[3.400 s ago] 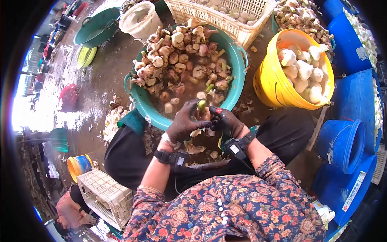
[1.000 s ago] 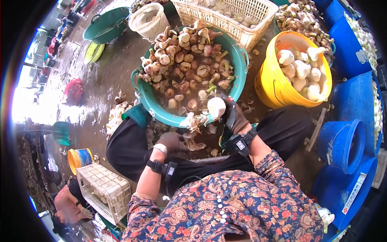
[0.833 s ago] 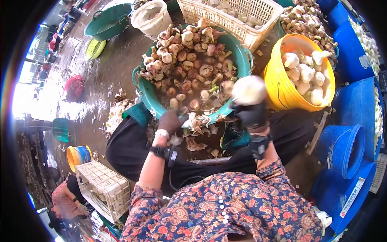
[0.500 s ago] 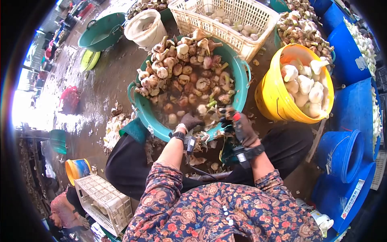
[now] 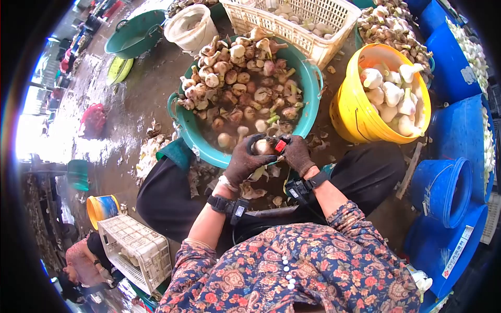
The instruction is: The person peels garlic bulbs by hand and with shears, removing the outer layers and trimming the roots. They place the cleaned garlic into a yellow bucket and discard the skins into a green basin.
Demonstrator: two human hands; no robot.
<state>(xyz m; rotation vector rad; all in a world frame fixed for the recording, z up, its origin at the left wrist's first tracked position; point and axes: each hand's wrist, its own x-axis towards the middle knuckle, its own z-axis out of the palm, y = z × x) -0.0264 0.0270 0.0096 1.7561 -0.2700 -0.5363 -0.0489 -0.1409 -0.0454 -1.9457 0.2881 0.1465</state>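
My left hand (image 5: 246, 160), in a dark glove, is closed around a pale garlic bulb (image 5: 264, 147) over the near rim of a green tub (image 5: 192, 140). Close against it, my right hand (image 5: 297, 155), also gloved, grips a small tool with a red part (image 5: 281, 145); its working end is hidden beside the bulb. In the tub, brownish garlic bulbs (image 5: 237, 73) are heaped at the back, and more lie in murky water in front. Peeled-looking white garlic (image 5: 393, 94) partly fills the yellow bucket (image 5: 342, 116) to the right.
A cream plastic crate (image 5: 300, 44) and a white bucket (image 5: 191, 39) stand behind the tub. Blue bins (image 5: 459, 125) and a blue bucket (image 5: 438, 188) line the right side. Garlic skins (image 5: 154, 156) litter the wet floor. Another person (image 5: 83, 261) sits at lower left, near a white crate (image 5: 138, 255).
My left hand has come up from the tub's water and now holds a garlic bulb. My right hand has moved left and in, bringing the red tool against the bulb.
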